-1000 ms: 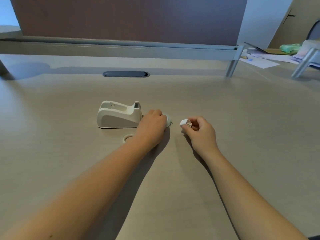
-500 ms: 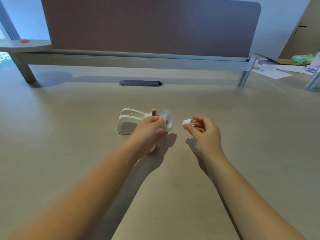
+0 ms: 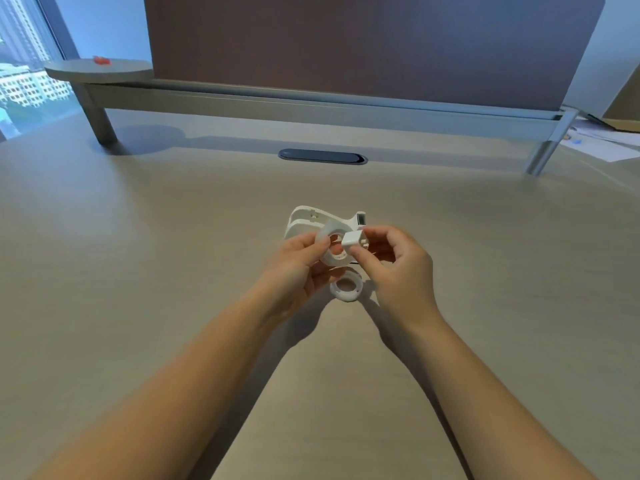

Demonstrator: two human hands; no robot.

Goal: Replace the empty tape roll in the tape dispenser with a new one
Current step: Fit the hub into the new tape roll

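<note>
Tape roll (image 3: 333,244) and hub (image 3: 352,241) in hands

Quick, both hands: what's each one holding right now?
Left hand: closed on the new tape roll.
Right hand: closed on the small white spindle piece.

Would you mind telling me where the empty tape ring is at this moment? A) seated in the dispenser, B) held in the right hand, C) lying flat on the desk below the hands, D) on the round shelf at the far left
C: the empty tape ring lies flat on the desk, below the left hand with the new tape roll and the right hand with the white spindle.
</note>
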